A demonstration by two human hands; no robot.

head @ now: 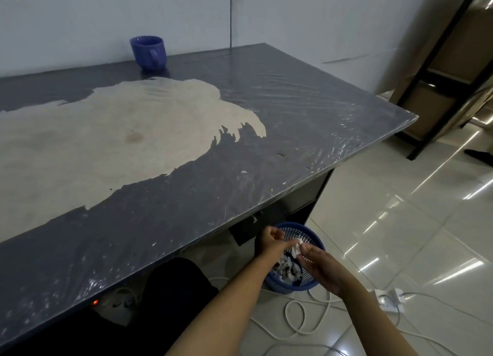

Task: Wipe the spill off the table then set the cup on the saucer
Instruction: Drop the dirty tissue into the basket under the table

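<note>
table [293,131] surface open throughout, cup [148,52] alone at far edge

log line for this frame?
left hand: on tissue | right hand: on tissue, over bin | cup: on table, far edge | saucer: not visible

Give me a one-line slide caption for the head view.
Both hands drop tissue into blue basket; cup waits.
</note>
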